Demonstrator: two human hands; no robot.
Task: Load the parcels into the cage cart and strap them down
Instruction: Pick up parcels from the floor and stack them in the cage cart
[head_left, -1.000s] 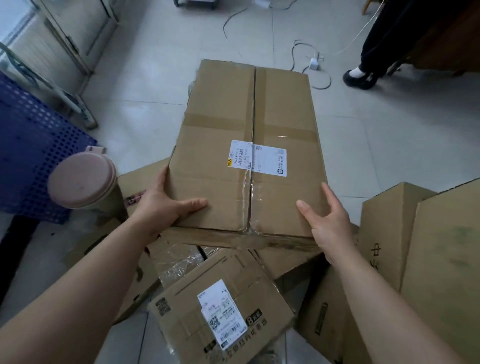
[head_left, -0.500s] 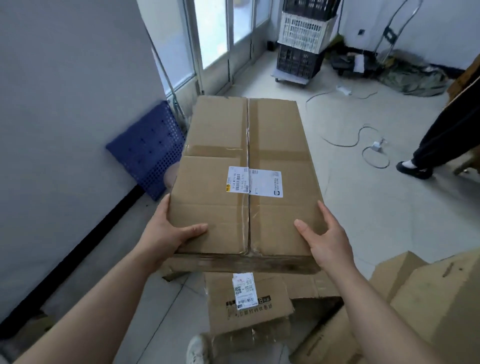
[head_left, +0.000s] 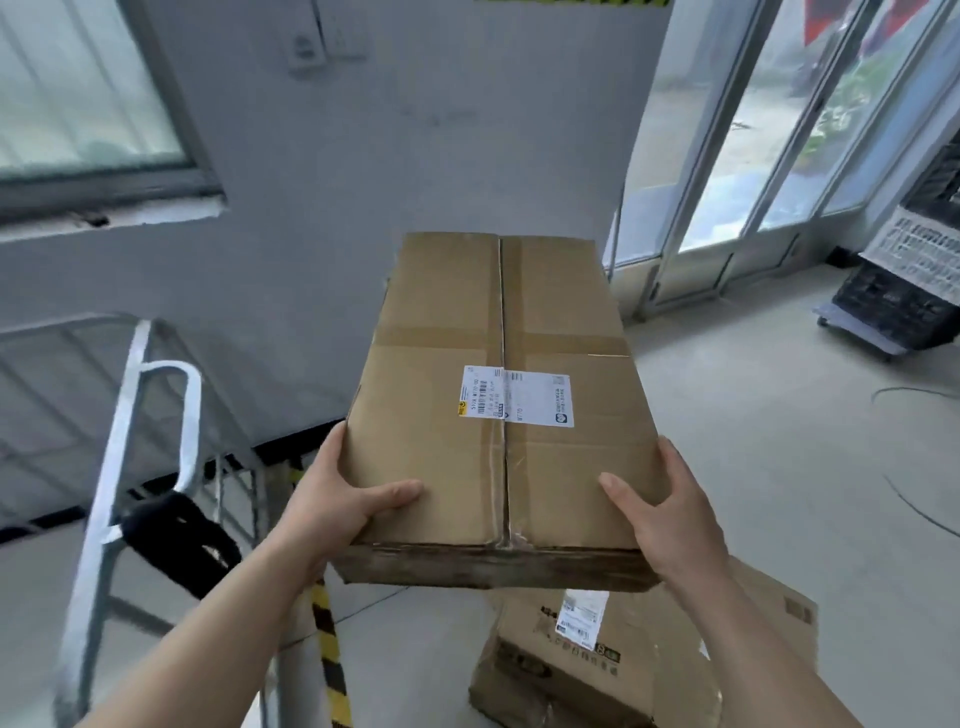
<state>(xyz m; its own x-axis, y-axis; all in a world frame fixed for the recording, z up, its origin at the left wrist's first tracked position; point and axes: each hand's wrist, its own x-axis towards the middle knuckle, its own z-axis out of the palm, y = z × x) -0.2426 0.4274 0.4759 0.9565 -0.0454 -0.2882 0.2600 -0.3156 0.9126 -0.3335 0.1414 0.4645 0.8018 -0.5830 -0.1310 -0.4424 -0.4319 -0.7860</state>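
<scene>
Both hands grip a taped cardboard parcel beside the cage cart.

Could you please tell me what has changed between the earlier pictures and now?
The box has been raised away from the parcel pile and carried up as the person turned left. The cage cart now shows at left, and only one parcel shows below. Nothing was newly gripped or released. Unchanged: left hand and right hand hold the box's near corners, thumbs on top, label up.

A grey wall held a window, and daylight (bright, washed out) came through glass doors onto pale floor.
</scene>
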